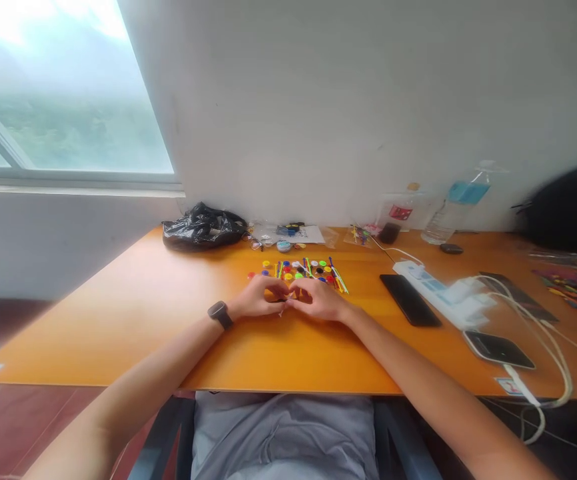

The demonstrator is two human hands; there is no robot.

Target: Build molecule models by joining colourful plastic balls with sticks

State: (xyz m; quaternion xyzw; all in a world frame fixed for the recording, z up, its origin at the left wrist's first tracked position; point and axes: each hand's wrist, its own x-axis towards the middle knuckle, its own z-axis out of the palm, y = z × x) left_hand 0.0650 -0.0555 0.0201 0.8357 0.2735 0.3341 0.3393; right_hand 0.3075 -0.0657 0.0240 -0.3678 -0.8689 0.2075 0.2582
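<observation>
Both my hands rest together on the orange table (pixel 133 313), fingertips meeting in the middle. My left hand (pixel 258 297), with a dark watch (pixel 220 314) on its wrist, has its fingers curled in a pinch. My right hand (pixel 318 299) is curled the same way and touches the left. Something small and pale sits between the fingertips; I cannot make out what it is. Just beyond the hands lies a spread of small coloured round pieces (pixel 293 268) and thin coloured sticks (pixel 337 275).
A black plastic bag (pixel 202 227) lies at the back left. A dark phone (pixel 410 299), a white power strip (pixel 443 293) with cables and a second phone (pixel 498 348) lie to the right. Two bottles (pixel 456 203) stand by the wall, and more coloured sticks (pixel 576 288) at far right.
</observation>
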